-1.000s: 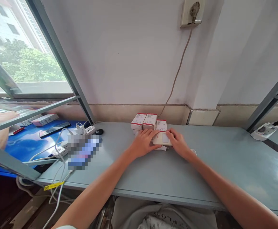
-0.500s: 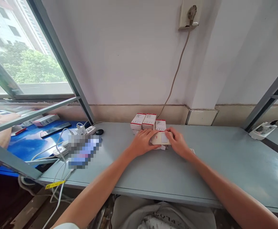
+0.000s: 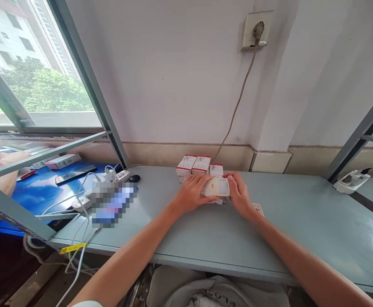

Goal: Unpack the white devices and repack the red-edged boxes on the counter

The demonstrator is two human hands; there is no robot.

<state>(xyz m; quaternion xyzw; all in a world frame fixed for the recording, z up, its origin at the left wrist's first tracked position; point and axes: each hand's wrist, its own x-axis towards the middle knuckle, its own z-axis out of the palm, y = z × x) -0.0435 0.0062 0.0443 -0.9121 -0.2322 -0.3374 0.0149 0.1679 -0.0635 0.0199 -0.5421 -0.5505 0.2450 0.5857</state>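
Observation:
Between my two hands is a small white rectangular device (image 3: pixel 216 187) with a pale square window and a small red mark. My left hand (image 3: pixel 193 190) grips its left end, thumb along the near edge and fingers on the far side. The bent fingers of my right hand (image 3: pixel 239 194) are closed at its right end, by the window. Just behind the device stand several small white boxes with red edges (image 3: pixel 202 164), partly hidden by my hands. A white printed card or box (image 3: pixel 258 209) lies beside my right wrist, mostly covered.
On the grey table (image 3: pixel 170 232), a phone-like item (image 3: pixel 114 209), blurred out, lies left beside power strips (image 3: pixel 122 175), white cables and a black mouse (image 3: pixel 134 178). A metal frame post stands at each side. Beyond the left one, another person's arm (image 3: pixel 5 175) is over a blue table.
The device has tipped so more of its windowed face shows, and the fingers of my right hand have shifted to its right edge. The view has tilted slightly upward.

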